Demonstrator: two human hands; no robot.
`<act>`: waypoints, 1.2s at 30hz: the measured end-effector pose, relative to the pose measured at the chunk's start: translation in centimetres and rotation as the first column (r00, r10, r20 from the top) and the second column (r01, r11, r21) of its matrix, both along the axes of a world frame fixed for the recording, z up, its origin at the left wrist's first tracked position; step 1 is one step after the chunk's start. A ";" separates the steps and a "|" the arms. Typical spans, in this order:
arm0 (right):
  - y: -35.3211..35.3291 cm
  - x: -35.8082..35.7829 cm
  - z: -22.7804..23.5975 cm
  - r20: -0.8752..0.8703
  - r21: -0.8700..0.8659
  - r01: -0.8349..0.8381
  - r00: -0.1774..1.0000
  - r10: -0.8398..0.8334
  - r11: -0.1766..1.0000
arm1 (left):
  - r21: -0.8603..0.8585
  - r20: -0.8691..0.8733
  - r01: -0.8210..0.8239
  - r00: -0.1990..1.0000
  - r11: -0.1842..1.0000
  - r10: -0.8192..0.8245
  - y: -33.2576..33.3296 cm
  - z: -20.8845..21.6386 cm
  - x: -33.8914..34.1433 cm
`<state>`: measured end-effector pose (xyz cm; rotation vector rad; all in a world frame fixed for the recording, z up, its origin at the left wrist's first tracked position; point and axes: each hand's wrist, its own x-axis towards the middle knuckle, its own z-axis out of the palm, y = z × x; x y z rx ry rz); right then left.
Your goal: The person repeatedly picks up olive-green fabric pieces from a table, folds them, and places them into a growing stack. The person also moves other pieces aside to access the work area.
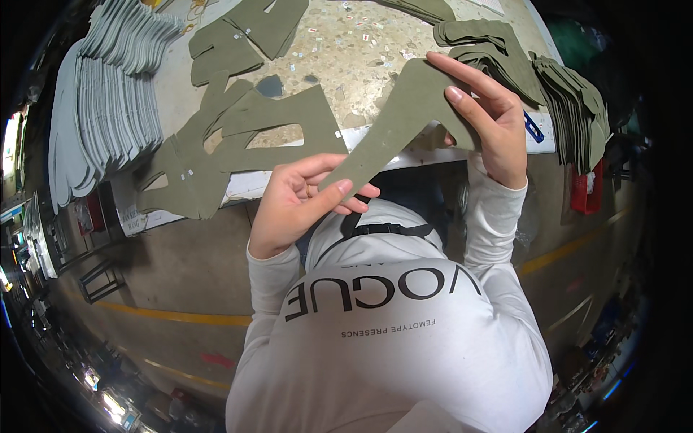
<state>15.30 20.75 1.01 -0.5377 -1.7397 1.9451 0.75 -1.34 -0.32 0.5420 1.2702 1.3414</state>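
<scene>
White sleeves and the front of a white printed top (375, 325) fill the lower part of the view, closest to the lens, and from them both forearms are raised toward a speckled worktable (346, 58). Between the two hands an olive-green cut fabric piece (393, 126) is held up in the air, just in front of the table's near edge and clear of its surface. Its long axis is seen to run diagonally, from the lower left by the left hand (299, 206) up to the upper right by the right hand (491, 123). The narrow tapered end is pinched between the thumb and fingers of the left hand, which is closed on it; the broad forked end is gripped by the right hand, with the thumb on the near face and the fingers laid along the top edge. The piece is thus pointed up and to the right at its wide end, and the left hand is set lower and nearer the body. Similar olive pieces (245, 130) are spread flat on the table to the left, a fanned olive stack (534, 72) is placed beside the right hand, and grey stacked pieces (108, 94) are ranged at the far left.
</scene>
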 end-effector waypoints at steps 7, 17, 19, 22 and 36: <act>0.3 -0.2 0.3 0.005 0.587 0.036 0.999 -0.048 0.809 | -0.009 -0.046 -0.063 0.997 0.998 0.062 0.1 -0.1 0.6; 2.9 0.3 5.5 0.137 0.696 -0.254 0.965 0.224 0.671 | 0.007 0.008 0.078 0.997 0.997 -0.079 -0.5 0.3 3.2; 5.1 -2.8 3.3 0.156 0.583 -0.392 0.914 0.376 0.711 | 0.043 0.038 0.043 0.998 0.998 -0.044 0.3 -1.0 4.1; 7.4 -7.7 -1.1 0.318 0.413 -0.625 0.780 0.539 0.662 | -0.081 0.046 -0.087 0.995 0.993 0.091 1.2 -3.2 4.9; 7.6 -7.8 -6.5 0.311 0.571 -0.530 0.847 0.432 0.628 | 0.346 -0.791 -0.349 0.391 0.871 0.471 -0.3 -5.5 4.1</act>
